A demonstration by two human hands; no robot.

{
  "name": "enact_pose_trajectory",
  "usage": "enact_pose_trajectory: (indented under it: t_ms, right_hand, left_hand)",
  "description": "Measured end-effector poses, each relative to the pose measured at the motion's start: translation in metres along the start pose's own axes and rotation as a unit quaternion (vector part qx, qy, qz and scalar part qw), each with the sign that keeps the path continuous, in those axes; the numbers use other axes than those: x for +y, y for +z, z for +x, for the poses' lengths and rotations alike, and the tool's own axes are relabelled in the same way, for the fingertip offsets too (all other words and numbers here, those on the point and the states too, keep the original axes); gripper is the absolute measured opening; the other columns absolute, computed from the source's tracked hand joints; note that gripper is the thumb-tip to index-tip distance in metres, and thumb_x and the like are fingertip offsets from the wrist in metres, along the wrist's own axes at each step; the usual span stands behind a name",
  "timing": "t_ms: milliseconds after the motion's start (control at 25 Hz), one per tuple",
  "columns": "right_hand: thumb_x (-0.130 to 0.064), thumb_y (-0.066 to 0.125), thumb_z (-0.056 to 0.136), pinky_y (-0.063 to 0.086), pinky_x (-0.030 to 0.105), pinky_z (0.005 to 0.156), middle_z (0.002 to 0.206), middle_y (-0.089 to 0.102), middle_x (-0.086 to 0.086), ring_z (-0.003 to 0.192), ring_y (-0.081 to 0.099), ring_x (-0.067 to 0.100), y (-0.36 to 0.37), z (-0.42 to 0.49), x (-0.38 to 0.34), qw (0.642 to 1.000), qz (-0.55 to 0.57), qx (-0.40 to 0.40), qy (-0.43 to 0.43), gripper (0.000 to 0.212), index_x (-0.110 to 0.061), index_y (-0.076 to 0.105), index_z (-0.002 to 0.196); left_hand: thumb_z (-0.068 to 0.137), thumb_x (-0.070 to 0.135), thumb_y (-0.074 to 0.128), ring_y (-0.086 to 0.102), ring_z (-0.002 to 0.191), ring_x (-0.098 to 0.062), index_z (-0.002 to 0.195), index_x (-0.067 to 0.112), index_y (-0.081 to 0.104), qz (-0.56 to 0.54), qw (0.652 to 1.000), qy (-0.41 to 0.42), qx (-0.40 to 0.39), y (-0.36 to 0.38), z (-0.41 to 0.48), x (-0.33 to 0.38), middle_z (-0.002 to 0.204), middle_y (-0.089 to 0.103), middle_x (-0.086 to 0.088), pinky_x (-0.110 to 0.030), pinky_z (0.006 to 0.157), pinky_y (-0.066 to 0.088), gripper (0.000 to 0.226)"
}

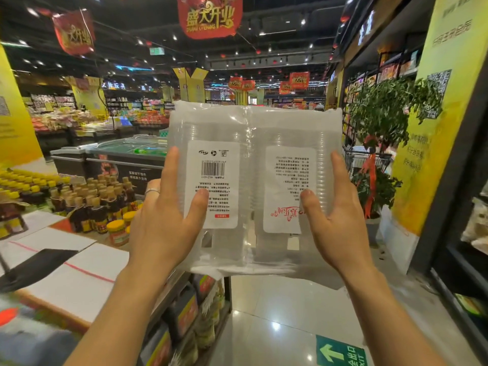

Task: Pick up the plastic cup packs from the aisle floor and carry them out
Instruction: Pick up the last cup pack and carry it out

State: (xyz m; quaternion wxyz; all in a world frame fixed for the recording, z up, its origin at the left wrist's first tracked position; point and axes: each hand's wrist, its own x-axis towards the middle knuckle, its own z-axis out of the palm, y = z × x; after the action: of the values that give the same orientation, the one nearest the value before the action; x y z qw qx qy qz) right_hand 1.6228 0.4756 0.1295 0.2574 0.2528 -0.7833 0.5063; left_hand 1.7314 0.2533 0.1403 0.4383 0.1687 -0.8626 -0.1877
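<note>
Two cup packs (pixel 252 128), freezer (pixel 118 154) beyond.

I see the plastic cup packs (pixel 253 128) wrapped in clear, glossy film — crinkled, catching the lights — with matt white paper labels (pixel 212 180). The cups (pixel 324 170) inside look ribbed, translucent plastic. The floor (pixel 277 313) is polished tile, mirror-glossy. A ring (pixel 152 191) on the left hand (pixel 161 228) gleams like metal.

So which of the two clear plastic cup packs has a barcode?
The left pack, held by the left hand: its white label bears a black barcode; the right pack shows only text and red script.
</note>
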Motion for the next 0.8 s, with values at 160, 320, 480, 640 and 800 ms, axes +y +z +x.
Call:
enact_pose_trajectory:
  t_ms: [160,320,480,640,800]
  right_hand:
    - [-0.039,0.050,0.098,0.030,0.023,0.088,0.150,0.031,-0.008,0.104,0.027,-0.015,0.022,0.053,0.044,1.000,-0.006,-0.004,0.005,0.070,-0.044,0.007,0.153]
    - [-0.038,0.050,0.098,0.029,0.020,0.087,0.151,0.031,-0.009,0.100,0.023,-0.020,0.054,0.131,0.091,1.000,-0.019,-0.002,-0.005,0.070,-0.040,0.009,0.154]
    - [-0.038,0.050,0.098,0.030,0.025,0.086,0.149,0.034,-0.006,0.094,0.025,-0.018,0.084,0.203,0.128,1.000,-0.031,0.004,-0.002,0.070,-0.041,0.008,0.153]
    - [-0.038,0.050,0.098,0.030,0.023,0.086,0.149,0.033,-0.006,0.094,0.024,-0.019,0.107,0.267,0.169,0.999,-0.043,0.015,-0.004,0.070,-0.041,0.008,0.153]
    - [-0.039,0.049,0.099,0.031,0.024,0.088,0.150,0.032,-0.007,0.095,0.024,-0.020,0.125,0.315,0.210,0.999,-0.045,0.018,-0.004,0.069,-0.042,0.008,0.153]
  left_hand:
    - [0.094,0.055,0.040,0.055,0.105,-0.036,0.152,0.048,-0.006,0.001,1.000,-0.009,-0.007,0.062,0.045,-0.002,0.136,0.047,-0.013,-0.037,0.072,0.034,0.074]
    - [0.093,0.057,0.038,0.055,0.106,-0.039,0.150,0.050,-0.008,-0.001,1.000,-0.003,0.001,0.133,0.112,-0.009,0.134,0.047,-0.015,-0.045,0.077,0.042,0.073]
    - [0.092,0.058,0.038,0.055,0.109,-0.040,0.149,0.052,-0.008,-0.012,1.000,0.002,0.008,0.195,0.178,-0.017,0.134,0.048,-0.016,-0.051,0.082,0.047,0.073]
    - [0.093,0.054,0.041,0.053,0.113,-0.040,0.151,0.049,-0.004,-0.023,1.000,0.010,0.011,0.255,0.235,-0.017,0.137,0.047,-0.017,-0.051,0.084,0.044,0.074]
    - [0.093,0.054,0.041,0.053,0.114,-0.039,0.152,0.047,-0.002,-0.036,0.999,0.022,0.007,0.308,0.276,-0.018,0.137,0.048,-0.016,-0.050,0.085,0.045,0.074]
